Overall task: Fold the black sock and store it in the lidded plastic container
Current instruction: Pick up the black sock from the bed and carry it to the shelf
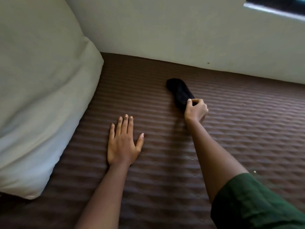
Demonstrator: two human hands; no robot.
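A black sock lies flat on the brown quilted bed cover, running from the far wall toward me at a slant. My right hand pinches the sock's near end between thumb and fingers. My left hand rests palm down on the cover, fingers spread, well to the left of the sock and holding nothing. No lidded plastic container is in view.
A large cream pillow fills the left side and leans against the wall. A pale wall borders the bed's far edge. A window frame corner shows at the top right. My green sleeve covers the lower right.
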